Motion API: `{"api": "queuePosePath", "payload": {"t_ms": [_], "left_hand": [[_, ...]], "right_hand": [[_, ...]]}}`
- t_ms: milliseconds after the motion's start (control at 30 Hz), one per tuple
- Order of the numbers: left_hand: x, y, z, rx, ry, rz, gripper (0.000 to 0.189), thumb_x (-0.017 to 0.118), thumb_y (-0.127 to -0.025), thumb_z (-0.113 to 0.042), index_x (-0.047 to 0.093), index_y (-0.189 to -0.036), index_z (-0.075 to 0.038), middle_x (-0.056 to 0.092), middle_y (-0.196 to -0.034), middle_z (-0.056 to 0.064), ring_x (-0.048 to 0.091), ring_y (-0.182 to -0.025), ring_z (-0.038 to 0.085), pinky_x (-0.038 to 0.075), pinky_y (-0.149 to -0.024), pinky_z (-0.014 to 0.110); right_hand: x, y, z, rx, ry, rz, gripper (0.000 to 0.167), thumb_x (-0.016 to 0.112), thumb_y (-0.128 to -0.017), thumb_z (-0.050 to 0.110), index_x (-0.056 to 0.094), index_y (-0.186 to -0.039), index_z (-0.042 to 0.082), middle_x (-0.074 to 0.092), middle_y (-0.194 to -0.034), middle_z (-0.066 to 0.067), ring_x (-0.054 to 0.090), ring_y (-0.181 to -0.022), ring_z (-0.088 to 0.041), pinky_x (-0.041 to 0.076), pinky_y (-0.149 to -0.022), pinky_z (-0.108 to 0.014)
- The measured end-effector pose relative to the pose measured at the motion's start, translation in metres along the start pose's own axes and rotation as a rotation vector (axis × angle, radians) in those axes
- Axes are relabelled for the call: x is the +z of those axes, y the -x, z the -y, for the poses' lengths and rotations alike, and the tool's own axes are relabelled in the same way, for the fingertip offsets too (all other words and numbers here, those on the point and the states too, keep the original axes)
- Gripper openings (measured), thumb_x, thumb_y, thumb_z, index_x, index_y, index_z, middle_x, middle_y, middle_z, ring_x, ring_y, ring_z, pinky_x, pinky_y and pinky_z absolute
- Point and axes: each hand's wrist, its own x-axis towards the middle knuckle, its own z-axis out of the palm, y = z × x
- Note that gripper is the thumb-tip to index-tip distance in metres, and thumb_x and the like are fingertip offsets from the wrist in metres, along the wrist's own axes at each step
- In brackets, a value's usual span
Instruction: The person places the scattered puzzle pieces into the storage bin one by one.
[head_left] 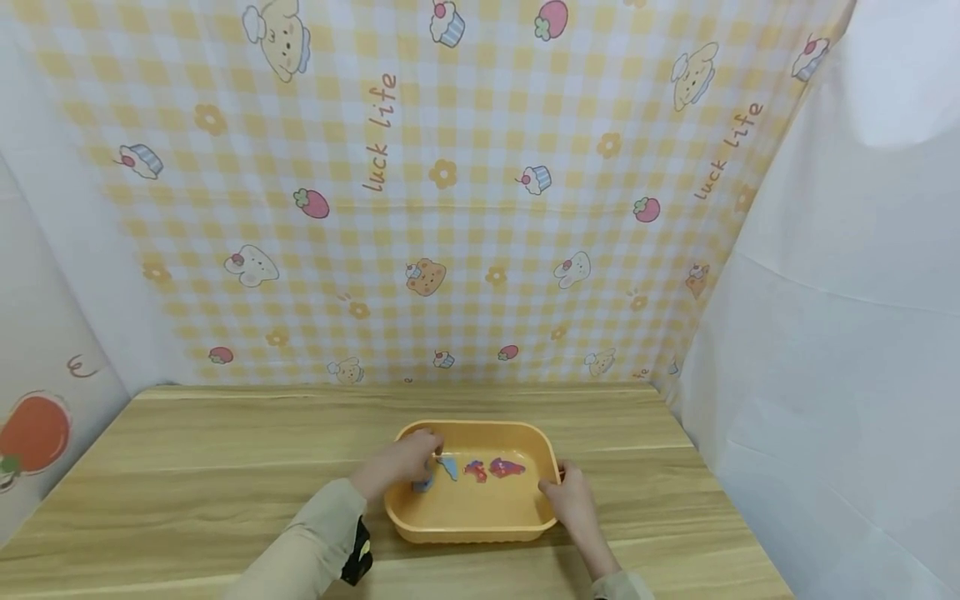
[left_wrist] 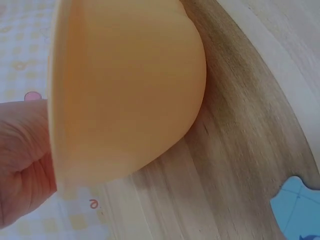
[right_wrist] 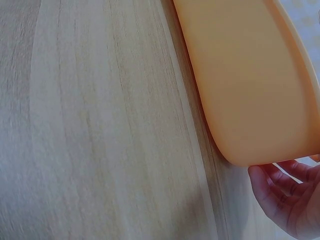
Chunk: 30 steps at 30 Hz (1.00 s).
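A yellow-orange plastic basin [head_left: 468, 537] with rounded corners sits on the wooden table. My left hand [head_left: 408, 457] reaches over its left rim, fingers pointing down inside; in the left wrist view the basin wall hides the fingertips, so what they hold is unclear. Just below that hand lies a grey-blue flat piece [head_left: 423, 482], and beside the fingers a light blue flat piece [head_left: 450, 468]. Two more cutouts, a red-and-blue piece [head_left: 476, 472] and a pink-purple piece [head_left: 507, 468], lie on the basin floor. My right hand [head_left: 572, 496] grips the right end, thumb over the rim, fingers outside.
Another light blue piece [left_wrist: 298, 207] with a drawn pattern lies on the wood outside the basin. Behind the table [head_left: 247, 450] hangs a yellow checked cloth [head_left: 487, 233]; a white cloth [head_left: 840, 350] hangs at the right. A black strap [head_left: 358, 558] is around my left wrist.
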Motion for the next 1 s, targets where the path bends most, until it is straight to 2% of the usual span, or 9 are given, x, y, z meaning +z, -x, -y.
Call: {"api": "queuePosePath", "payload": {"t_ms": [133, 233, 367, 533, 700, 867, 1000], "left_hand": [[-0.005, 0.004, 0.004, 0.096, 0.029, -0.036, 0.021, 0.065, -0.072, 0.008, 0.054, -0.088, 0.001, 0.055, -0.089, 0.013, 0.051, -0.077, 0.019, 0.047, -0.067, 0.030], [-0.007, 0.006, 0.007, 0.124, 0.041, -0.041, 0.019, 0.064, -0.074, 0.006, 0.054, -0.089, 0.001, 0.055, -0.089, 0.013, 0.051, -0.077, 0.018, 0.047, -0.068, 0.030], [-0.008, 0.008, 0.009, 0.129, 0.043, -0.034, 0.017, 0.063, -0.076, 0.005, 0.055, -0.091, 0.001, 0.055, -0.091, 0.013, 0.053, -0.079, 0.020, 0.048, -0.070, 0.030], [-0.008, 0.011, 0.010, 0.145, 0.042, -0.055, 0.017, 0.064, -0.077, 0.003, 0.056, -0.091, 0.001, 0.056, -0.092, 0.012, 0.056, -0.085, 0.024, 0.049, -0.074, 0.033], [-0.008, 0.013, 0.009, 0.120, 0.084, -0.087, 0.017, 0.064, -0.077, 0.004, 0.056, -0.091, 0.001, 0.057, -0.093, 0.010, 0.056, -0.090, 0.026, 0.049, -0.080, 0.039], [-0.008, 0.015, 0.011, 0.092, 0.139, -0.095, 0.017, 0.063, -0.078, 0.004, 0.056, -0.093, 0.000, 0.055, -0.096, 0.009, 0.056, -0.093, 0.026, 0.049, -0.082, 0.041], [-0.008, 0.018, 0.013, 0.107, 0.146, -0.127, 0.015, 0.064, -0.079, 0.002, 0.057, -0.092, 0.000, 0.056, -0.095, 0.007, 0.057, -0.093, 0.025, 0.049, -0.082, 0.039]], "right_hand": [[0.000, 0.000, 0.000, -0.002, 0.013, -0.004, 0.037, 0.062, -0.078, 0.005, 0.052, -0.109, -0.013, 0.060, -0.092, -0.023, 0.059, -0.076, -0.025, 0.052, -0.065, -0.035], [-0.001, -0.001, 0.000, -0.012, 0.031, -0.005, 0.036, 0.062, -0.078, 0.005, 0.052, -0.108, -0.012, 0.060, -0.091, -0.023, 0.058, -0.076, -0.025, 0.052, -0.065, -0.035], [0.001, -0.001, -0.001, -0.020, 0.038, -0.001, 0.036, 0.063, -0.078, 0.005, 0.052, -0.108, -0.013, 0.060, -0.091, -0.023, 0.059, -0.076, -0.025, 0.052, -0.065, -0.035], [0.001, 0.000, -0.001, -0.030, 0.016, -0.005, 0.037, 0.063, -0.077, 0.006, 0.053, -0.107, -0.012, 0.060, -0.090, -0.022, 0.058, -0.075, -0.025, 0.052, -0.063, -0.035], [0.001, -0.001, -0.004, -0.059, 0.023, -0.021, 0.034, 0.063, -0.076, 0.006, 0.053, -0.103, -0.012, 0.060, -0.087, -0.022, 0.057, -0.070, -0.023, 0.051, -0.060, -0.032], [0.000, 0.000, -0.002, -0.018, 0.009, -0.003, 0.034, 0.062, -0.077, 0.006, 0.054, -0.105, -0.011, 0.061, -0.089, -0.021, 0.059, -0.074, -0.024, 0.052, -0.063, -0.034], [-0.001, 0.000, 0.000, -0.009, 0.028, 0.004, 0.033, 0.061, -0.077, 0.006, 0.054, -0.105, -0.010, 0.061, -0.089, -0.020, 0.059, -0.073, -0.022, 0.052, -0.061, -0.033]]}}
